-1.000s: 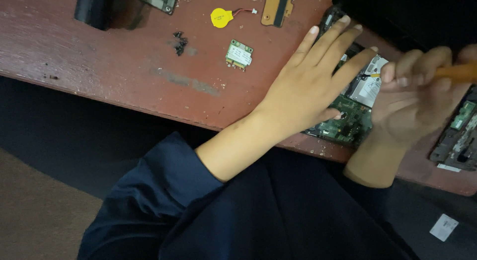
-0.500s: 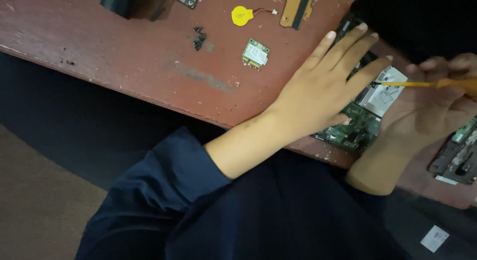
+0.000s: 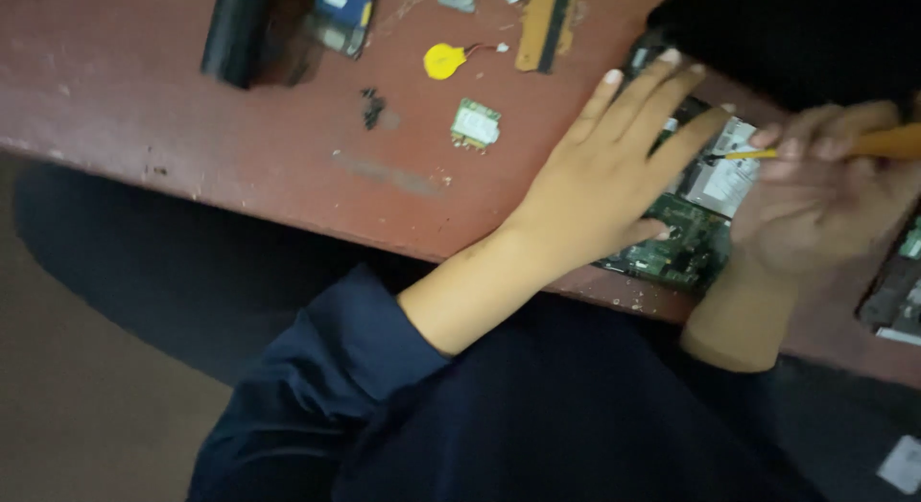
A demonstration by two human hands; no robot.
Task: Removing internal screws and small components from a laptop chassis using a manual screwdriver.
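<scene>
My left hand (image 3: 604, 171) lies flat with fingers spread on a green circuit board (image 3: 681, 243) at the near edge of the reddish-brown table (image 3: 144, 109). My right hand (image 3: 825, 195) grips an orange-handled screwdriver (image 3: 863, 145); its thin shaft points left, tip at a silver-white part (image 3: 721, 176) of the board, just beside my left fingertips. The board's upper part runs under a black object (image 3: 796, 42).
On the table lie a small green card (image 3: 476, 125), a yellow coin cell with wire (image 3: 446, 60), a few dark screws (image 3: 371, 107), a black block (image 3: 235, 32), a blue-and-black part (image 3: 341, 11), a tan strip (image 3: 542, 24). Another board piece (image 3: 897, 286) sits at the right edge.
The view has shifted so the table items sit lower and further right in frame. The screwdriver shaft has come into sight, its tip now on the silver-white part. My left hand stays flat on the board.
</scene>
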